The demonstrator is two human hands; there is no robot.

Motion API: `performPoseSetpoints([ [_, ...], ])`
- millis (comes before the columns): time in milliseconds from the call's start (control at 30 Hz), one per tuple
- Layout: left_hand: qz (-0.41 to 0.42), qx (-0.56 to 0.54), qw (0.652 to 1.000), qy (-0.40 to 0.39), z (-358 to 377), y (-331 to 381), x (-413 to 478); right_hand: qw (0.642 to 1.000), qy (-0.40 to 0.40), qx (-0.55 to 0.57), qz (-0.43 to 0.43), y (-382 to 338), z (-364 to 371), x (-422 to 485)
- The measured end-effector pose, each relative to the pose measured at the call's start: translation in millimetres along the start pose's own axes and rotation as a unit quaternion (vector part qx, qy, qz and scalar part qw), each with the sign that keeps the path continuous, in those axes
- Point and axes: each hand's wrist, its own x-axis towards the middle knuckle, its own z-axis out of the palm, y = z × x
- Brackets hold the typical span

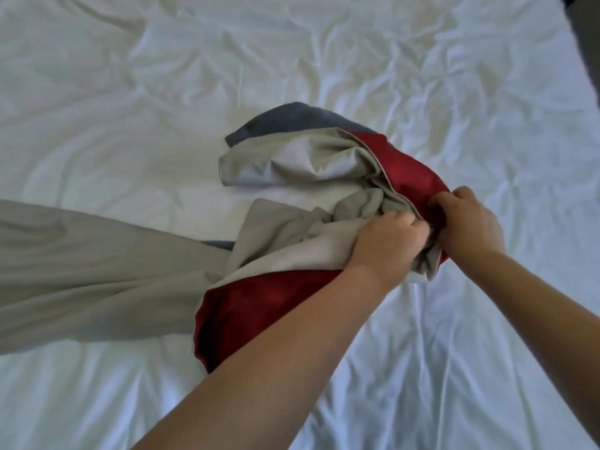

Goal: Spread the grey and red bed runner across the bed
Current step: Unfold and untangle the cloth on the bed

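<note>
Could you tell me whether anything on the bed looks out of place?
Yes: the bed runner lies bunched and twisted mid-bed, gripped by the left hand and right hand; the white sheet is creased.

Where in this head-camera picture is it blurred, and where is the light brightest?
Head view: the bed runner is blurred along its grey stretch at the left edge; the left hand and right hand gripping it look sharper; the white sheet is brightest at right.

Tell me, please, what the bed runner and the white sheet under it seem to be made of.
The bed runner: thin woven cloth, perhaps a polyester blend; its grey and red panels show a slight sheen and bunch in soft folds. The white sheet: probably cotton, matte, covered in fine sharp creases.
</note>
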Motion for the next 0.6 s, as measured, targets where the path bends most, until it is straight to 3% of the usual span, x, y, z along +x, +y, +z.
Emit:
performPoseSetpoints([
  [100, -0.004, 0.018, 0.997, 0.074, 2.3, -3.8, -18.2, 0.998, -0.025, -0.045, -0.032, -2.1, -2.9, -5.4],
  [167, -0.015, 0.044, 0.995, 0.093, 1.6, -13.5, -36.8, 0.997, 0.001, -0.039, -0.074, -7.8, -10.1, -14.9],
  [233, -0.038, 0.06, 0.993, 0.095, -3.1, -28.8, -56.4, 0.988, 0.023, 0.009, -0.151, -16.6, -18.0, -27.5],
  [367, -0.091, 0.111, 0.986, 0.081, -15.4, -59.0, -95.0, 0.95, -0.056, -0.008, -0.307, -37.2, -19.9, -48.6],
  [500, -0.143, 0.096, 0.983, 0.071, -16.6, -65.0, -105.4, 0.937, -0.062, -0.133, -0.317, -44.7, -4.9, -48.3],
  [600, -0.167, 0.091, 0.979, 0.068, -12.3, -55.7, -98.6, 0.942, -0.033, -0.167, -0.291, -40.9, 1.9, -31.0],
])
